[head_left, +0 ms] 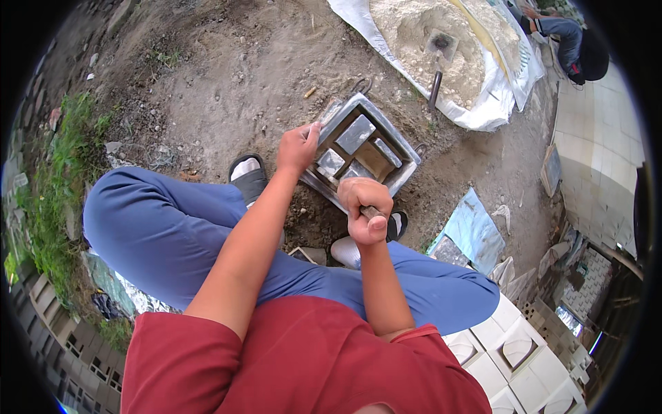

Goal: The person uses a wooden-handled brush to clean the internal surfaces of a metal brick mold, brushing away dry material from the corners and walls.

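Between my feet a square metal mould (pixel 408 172) sits tilted on the dirt, with several grey metal blocks (pixel 356 134) standing inside its frame. My left hand (pixel 298 148) is closed on the mould's left rim, thumb along the top. Over the near edge of the mould, my right hand (pixel 366 207) makes a fist around a short brownish handle (pixel 371 212). Only the handle's end shows past my thumb; the rest of that tool is hidden under the hand. A wire loop (pixel 362 85) sticks out at the mould's far corner.
Beyond the mould, an open white sack (pixel 476 117) holds pale powder (pixel 407 41), with a trowel (pixel 441 45) in it. A blue sheet (pixel 476 231) lies to the right. Pale patterned blocks (pixel 517 352) stand at lower right. Another person's leg (pixel 565 38) shows at far right.
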`<state>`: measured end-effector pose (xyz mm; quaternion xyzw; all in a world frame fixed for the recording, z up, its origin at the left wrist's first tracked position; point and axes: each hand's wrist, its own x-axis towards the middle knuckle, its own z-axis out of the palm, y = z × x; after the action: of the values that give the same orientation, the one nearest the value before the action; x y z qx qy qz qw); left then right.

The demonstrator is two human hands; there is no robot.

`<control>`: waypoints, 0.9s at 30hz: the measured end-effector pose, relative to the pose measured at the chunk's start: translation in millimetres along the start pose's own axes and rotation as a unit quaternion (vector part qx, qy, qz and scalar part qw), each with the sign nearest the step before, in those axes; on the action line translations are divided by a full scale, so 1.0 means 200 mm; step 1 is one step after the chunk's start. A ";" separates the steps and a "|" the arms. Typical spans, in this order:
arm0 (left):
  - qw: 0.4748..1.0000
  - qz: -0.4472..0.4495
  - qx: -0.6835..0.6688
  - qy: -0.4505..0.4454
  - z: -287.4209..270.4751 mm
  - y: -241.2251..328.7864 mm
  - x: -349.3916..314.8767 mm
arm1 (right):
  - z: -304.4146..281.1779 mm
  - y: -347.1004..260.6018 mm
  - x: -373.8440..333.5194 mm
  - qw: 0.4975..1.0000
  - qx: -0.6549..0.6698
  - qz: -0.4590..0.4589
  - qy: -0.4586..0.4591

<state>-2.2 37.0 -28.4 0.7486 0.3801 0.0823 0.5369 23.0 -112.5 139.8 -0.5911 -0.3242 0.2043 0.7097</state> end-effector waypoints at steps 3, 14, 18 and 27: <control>0.998 0.000 -0.051 -0.023 0.02 0.02 0.01 | -0.03 0.10 -0.01 1.000 -0.005 -0.022 0.012; 0.972 0.031 -0.219 -0.078 0.03 -0.09 0.05 | 0.02 0.15 0.02 0.997 0.001 -0.074 0.008; 0.976 0.031 -0.196 -0.093 0.02 -0.13 0.05 | 0.06 0.00 0.02 0.998 0.019 -0.054 0.018; 0.966 0.046 -0.243 -0.069 0.04 -0.13 0.06 | 0.03 0.00 0.04 0.999 0.019 -0.018 -0.038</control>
<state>-2.0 42.4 -56.9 0.6161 0.2754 0.1450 0.7236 23.4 -103.1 142.7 -0.5635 -0.3579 0.2202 0.7113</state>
